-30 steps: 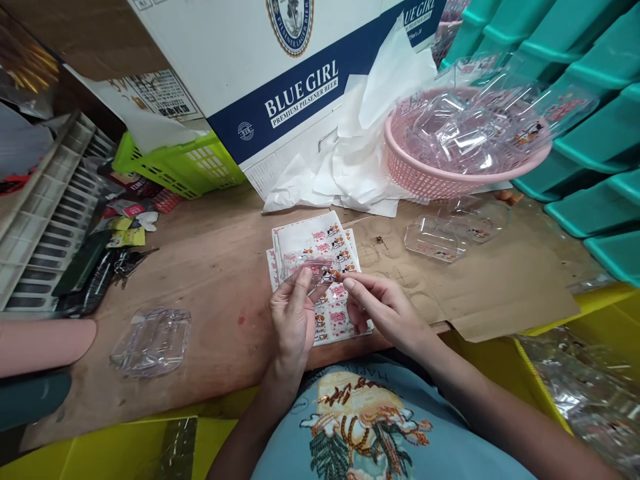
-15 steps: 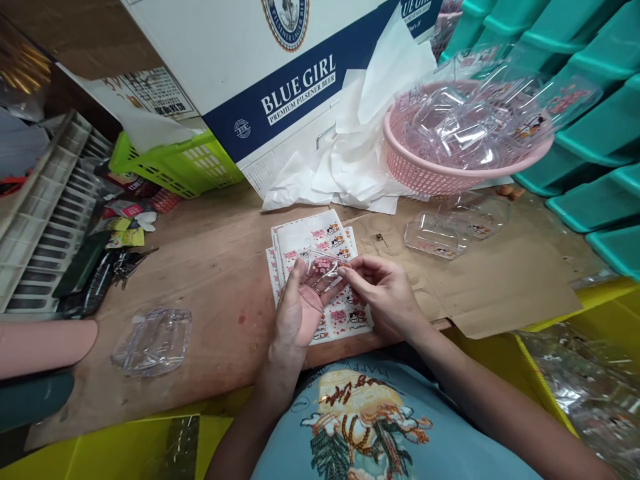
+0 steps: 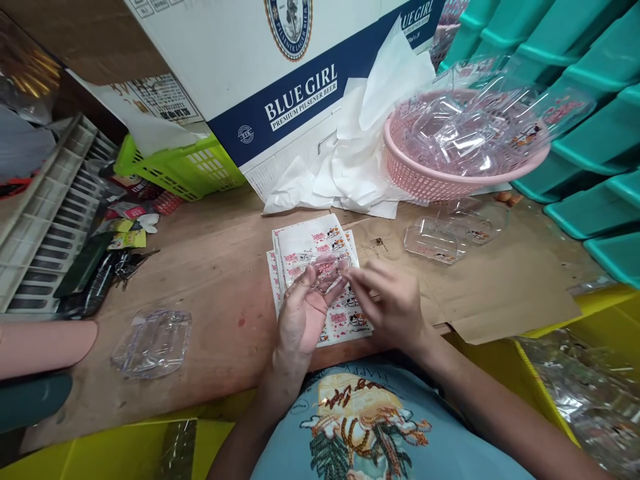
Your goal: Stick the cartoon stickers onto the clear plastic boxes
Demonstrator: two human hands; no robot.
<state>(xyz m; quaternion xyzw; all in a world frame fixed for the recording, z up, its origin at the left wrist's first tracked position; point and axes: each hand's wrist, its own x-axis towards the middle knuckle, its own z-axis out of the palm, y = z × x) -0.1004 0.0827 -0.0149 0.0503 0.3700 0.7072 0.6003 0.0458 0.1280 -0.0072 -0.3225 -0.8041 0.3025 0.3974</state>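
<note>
In my left hand [image 3: 305,317] lies a small clear plastic piece [image 3: 326,268] with pink lettering on it, held between the thumb and fingers. My right hand [image 3: 387,300] is at the piece's right edge, its fingers drawn together and slightly blurred; what they pinch, if anything, is too small to make out. Below both hands is a stack of sticker sheets [image 3: 310,233] printed with pink lettering and cartoon cats. To the right, clear plastic parts [image 3: 435,241] with cat stickers lie on the cardboard. Another clear plastic part [image 3: 153,343] rests on the left of the table.
A pink basket [image 3: 465,177] heaped with clear plastic parts stands at the back right, beside stacked teal bins [image 3: 595,193]. Crumpled white paper [image 3: 345,177] lies before a beer carton [image 3: 300,100]. A green basket [image 3: 185,167] and a yellow box [image 3: 535,387] flank the table.
My right hand has turned, and its fingers have shifted at the plastic piece's right edge. My left hand still holds the piece, slightly lower in view.
</note>
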